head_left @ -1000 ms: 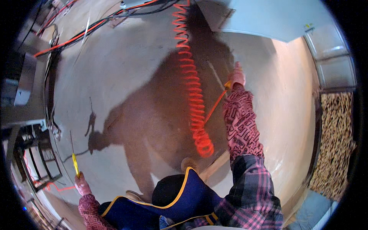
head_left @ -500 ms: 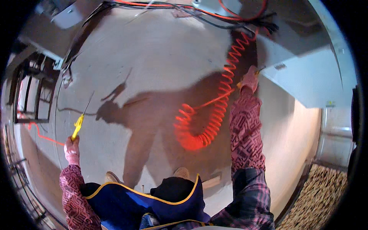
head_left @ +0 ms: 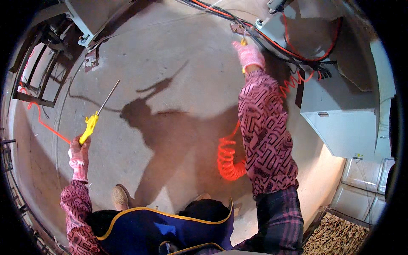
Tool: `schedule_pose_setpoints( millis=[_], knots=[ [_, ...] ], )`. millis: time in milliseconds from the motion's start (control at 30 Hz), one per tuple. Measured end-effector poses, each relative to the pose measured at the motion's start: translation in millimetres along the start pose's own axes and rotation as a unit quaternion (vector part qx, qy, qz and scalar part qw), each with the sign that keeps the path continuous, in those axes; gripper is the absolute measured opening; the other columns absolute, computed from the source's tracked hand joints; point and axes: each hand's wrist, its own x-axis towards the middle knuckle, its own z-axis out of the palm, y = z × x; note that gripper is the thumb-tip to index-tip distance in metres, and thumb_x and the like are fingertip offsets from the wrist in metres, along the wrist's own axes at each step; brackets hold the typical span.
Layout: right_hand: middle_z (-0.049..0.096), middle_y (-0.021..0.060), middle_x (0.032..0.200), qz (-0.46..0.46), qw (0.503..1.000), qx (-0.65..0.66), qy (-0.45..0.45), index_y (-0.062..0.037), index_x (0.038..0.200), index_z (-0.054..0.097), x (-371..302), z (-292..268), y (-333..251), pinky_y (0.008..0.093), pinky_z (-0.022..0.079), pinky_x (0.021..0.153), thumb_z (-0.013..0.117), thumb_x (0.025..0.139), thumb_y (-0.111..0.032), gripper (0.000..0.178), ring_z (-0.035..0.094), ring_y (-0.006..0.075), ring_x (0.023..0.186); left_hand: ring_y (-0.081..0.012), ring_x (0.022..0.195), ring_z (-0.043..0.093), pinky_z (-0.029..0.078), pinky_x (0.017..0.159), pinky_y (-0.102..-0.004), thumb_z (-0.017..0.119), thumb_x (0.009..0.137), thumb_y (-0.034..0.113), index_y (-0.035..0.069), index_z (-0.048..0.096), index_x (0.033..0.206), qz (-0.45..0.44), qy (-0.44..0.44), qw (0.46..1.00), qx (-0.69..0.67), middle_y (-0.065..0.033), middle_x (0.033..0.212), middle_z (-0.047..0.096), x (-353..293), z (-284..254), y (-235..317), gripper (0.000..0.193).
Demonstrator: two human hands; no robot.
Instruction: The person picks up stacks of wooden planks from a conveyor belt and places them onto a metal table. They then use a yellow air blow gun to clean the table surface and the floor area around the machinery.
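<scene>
My left hand (head_left: 79, 151) is closed around the handle of a yellow air blow gun (head_left: 89, 127) with a long thin metal nozzle, tilted up and to the right. A thin orange-red hose (head_left: 53, 128) runs to that hand from the left. Stretched far forward, my right hand (head_left: 250, 56), in a pink knit glove, is closed on a second yellow blow gun (head_left: 243, 42); the glove covers most of it. Below my right forearm hangs a red coiled hose (head_left: 229, 161), partly hidden by the sleeve.
Black and red cables (head_left: 238, 20) cross the floor at the far side. A grey-white cabinet (head_left: 340, 127) stands at the right, and a dark metal frame (head_left: 40, 78) at the left. A crate of short light-brown pieces (head_left: 338, 233) sits at the lower right.
My right hand has moved forward and left, towards the cables, carrying its blow gun and pulling the coiled hose. The left hand keeps its blow gun at nearly the same place. The view has shifted.
</scene>
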Motion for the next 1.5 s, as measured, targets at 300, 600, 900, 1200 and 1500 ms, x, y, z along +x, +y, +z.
schedule_pose_setpoints(
  millis=[300,600,900,1200,1500],
  knots=[
    [0.058,0.0189,0.128,0.007,0.999,-0.014,0.046,-0.0047,0.124,0.06,67,-30,-36,0.0445,0.043,0.098,0.062,0.07,-0.069,0.084,0.054,0.0355,0.12,-0.0156,0.095,0.057,0.047,0.084,-0.0273,0.068,0.085,0.01,0.0,0.06,0.114,0.007,-0.032,0.993,-0.109,-0.0057,0.105,0.054,0,-2,-40,0.032],
    [0.064,0.0157,0.108,-0.177,0.955,-0.22,0.089,-0.03,0.126,0.054,96,-33,-71,0.0479,0.05,0.083,0.066,0.079,-0.053,0.053,0.062,0.0375,0.101,-0.0154,0.094,0.059,0.048,0.083,-0.0258,0.069,0.086,0.023,-0.002,0.059,0.116,-0.012,-0.038,0.952,-0.303,-0.0061,0.104,0.059,8,11,-67,0.04],
    [0.061,0.014,0.124,-0.161,0.985,-0.051,0.025,-0.0085,0.119,0.063,18,-27,-157,0.0486,0.047,0.092,0.049,0.081,-0.067,0.071,0.059,0.0368,0.111,-0.0129,0.091,0.058,0.047,0.084,-0.026,0.068,0.087,0.015,-0.002,0.059,0.114,-0.017,-0.024,0.953,-0.302,-0.0042,0.102,0.059,5,3,-56,0.033],
    [0.059,0.0153,0.128,-0.083,0.995,0.025,0.052,-0.0085,0.125,0.06,32,-53,-78,0.0459,0.045,0.093,0.055,0.074,-0.066,0.077,0.056,0.035,0.118,-0.013,0.092,0.058,0.047,0.085,-0.0263,0.067,0.087,0.009,-0.002,0.059,0.115,-0.006,-0.029,0.973,-0.229,-0.0052,0.104,0.06,7,0,-37,0.031],
    [0.06,0.0206,0.123,0.138,0.987,0.062,0.045,-0.0032,0.12,0.062,18,11,50,0.0476,0.045,0.095,0.056,0.08,-0.062,0.072,0.059,0.0374,0.113,-0.0129,0.092,0.058,0.047,0.085,-0.0258,0.065,0.089,0.009,-0.003,0.057,0.116,0.024,-0.05,0.973,-0.224,-0.0047,0.1,0.061,8,-8,-45,0.031]
  ],
)
